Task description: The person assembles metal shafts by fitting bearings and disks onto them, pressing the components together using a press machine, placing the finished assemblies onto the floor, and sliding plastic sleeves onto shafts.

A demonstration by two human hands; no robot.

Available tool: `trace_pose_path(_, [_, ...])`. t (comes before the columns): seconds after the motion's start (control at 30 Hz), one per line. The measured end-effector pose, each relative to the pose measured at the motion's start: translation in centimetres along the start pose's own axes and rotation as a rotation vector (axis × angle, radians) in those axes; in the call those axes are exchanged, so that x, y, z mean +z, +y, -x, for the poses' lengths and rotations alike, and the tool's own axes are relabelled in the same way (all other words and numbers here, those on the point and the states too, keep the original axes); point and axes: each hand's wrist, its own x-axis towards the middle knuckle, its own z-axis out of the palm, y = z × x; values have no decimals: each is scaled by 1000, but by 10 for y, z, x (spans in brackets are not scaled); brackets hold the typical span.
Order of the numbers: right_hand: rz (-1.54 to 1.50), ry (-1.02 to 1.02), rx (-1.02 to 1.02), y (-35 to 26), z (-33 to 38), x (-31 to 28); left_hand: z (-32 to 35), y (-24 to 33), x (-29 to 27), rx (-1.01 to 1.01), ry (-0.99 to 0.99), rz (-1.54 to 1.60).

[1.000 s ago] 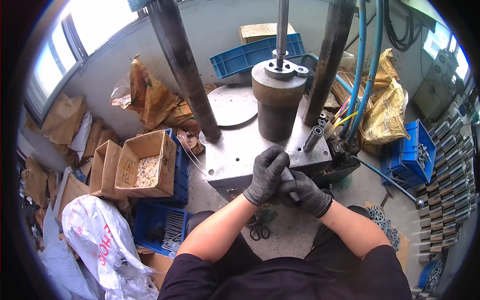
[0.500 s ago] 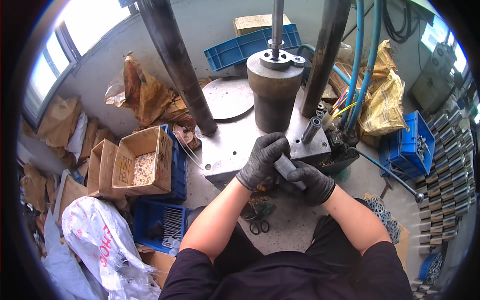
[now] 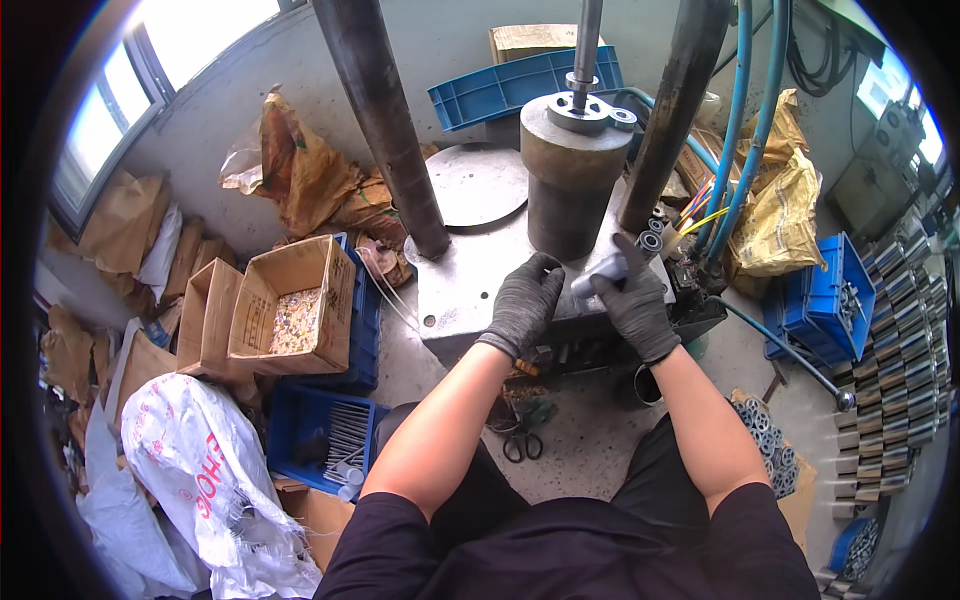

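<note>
Compared with half a second ago, my two hands have drawn slightly apart and moved up the steel press plate (image 3: 470,285) toward the big dark cylinder (image 3: 570,175); earlier they were bunched together at the plate's front edge. My left hand (image 3: 522,305), in a dark grey glove, now rests on the plate with its fingers (image 3: 545,270) curled downward and touching the metal; I cannot tell whether they grip anything. My right hand (image 3: 635,300), gloved the same way, has its fingers clenched around a short metal tube (image 3: 600,272), with the index finger pointing up toward the cylinder's foot. The tube is pale grey, dull and smooth, lying roughly level between the two hands, just in front of the cylinder's base and above the plate; only its middle and left end show past the glove. Similar small sleeves (image 3: 650,238) stand upright just beyond my right hand. A pair of scissors (image 3: 520,440) lies on the floor below the plate's edge, between my knees.
</note>
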Motion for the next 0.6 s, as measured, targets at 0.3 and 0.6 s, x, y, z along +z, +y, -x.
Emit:
trace_pose_path(0.3, [511, -127, -409, 6, -24, 19, -13, -32, 18, -53, 26, 109])
trace_pose_path(0.6, [250, 160, -457, -76, -28, -21, 2, 8, 3, -252, 63, 711])
